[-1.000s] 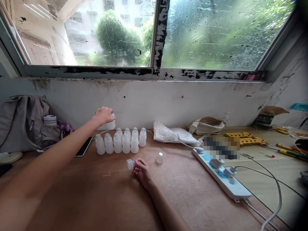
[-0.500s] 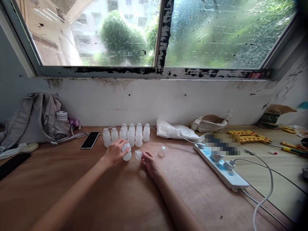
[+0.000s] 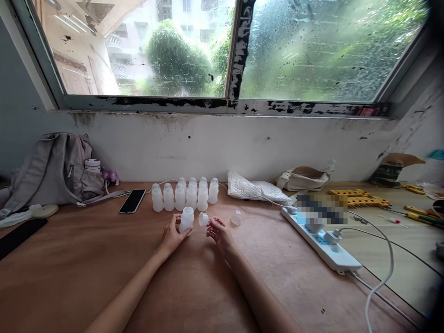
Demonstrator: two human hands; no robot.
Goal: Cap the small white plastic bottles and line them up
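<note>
My left hand (image 3: 172, 234) grips a small white plastic bottle (image 3: 187, 218), upright on the brown table (image 3: 104, 263). Beside it, my right hand (image 3: 218, 232) pinches a small clear cap (image 3: 204, 218) just right of the bottle's top. Behind both hands stands a cluster of several similar white bottles (image 3: 185, 194) in two rows near the wall. A second clear cap (image 3: 236, 217) lies on the table to the right of my right hand.
A black phone (image 3: 132, 200) and a grey backpack (image 3: 52, 169) lie at the left. A white plastic bag (image 3: 256, 188), a beige pouch (image 3: 301, 178), a white power strip (image 3: 322, 240) with cables and yellow parts (image 3: 357, 198) sit at the right.
My left hand fetched a bottle from the back near the wall and brought it forward next to my right hand, standing it upright. The right hand has lifted its cap slightly.
</note>
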